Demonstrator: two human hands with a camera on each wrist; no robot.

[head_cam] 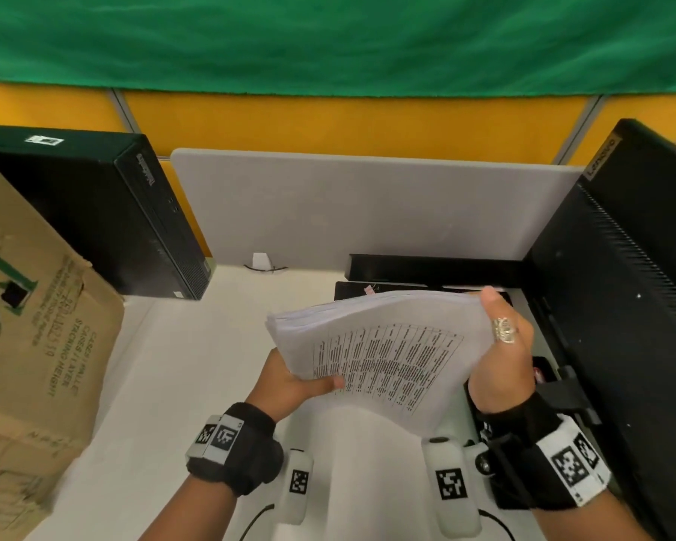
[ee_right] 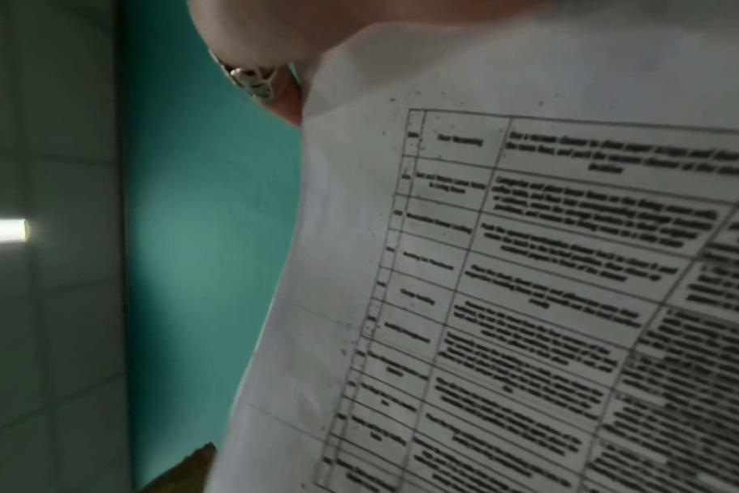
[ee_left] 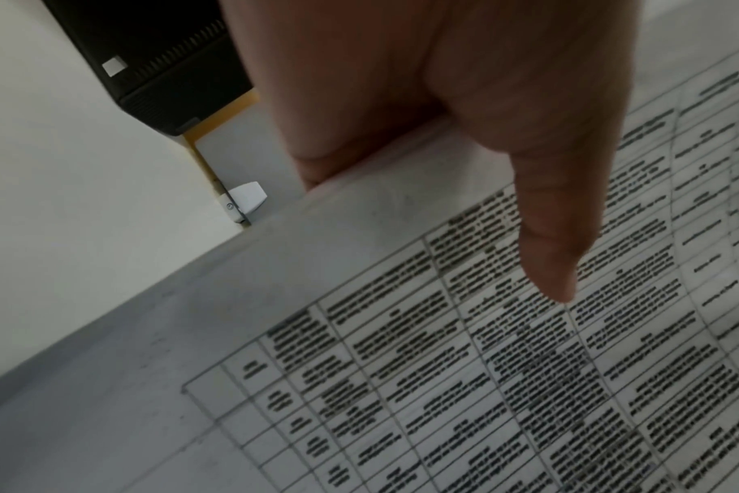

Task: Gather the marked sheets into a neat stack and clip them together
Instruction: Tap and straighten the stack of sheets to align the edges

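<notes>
Head view shows the sheets (head_cam: 383, 345) lifted off the desk (head_cam: 180, 376), gripped from both sides: the left hand (head_cam: 289, 380) pinches the seven o'clock edge, thumb on top, while the right hand (head_cam: 504, 357) wraps the three o'clock edge. The bundle's long axis runs from ten o'clock towards four, bowed upward, its far edges fanned unevenly. Squaring likely means tapping an edge down at six o'clock. No clip is visible, though one may sit hidden under the paper.
</notes>
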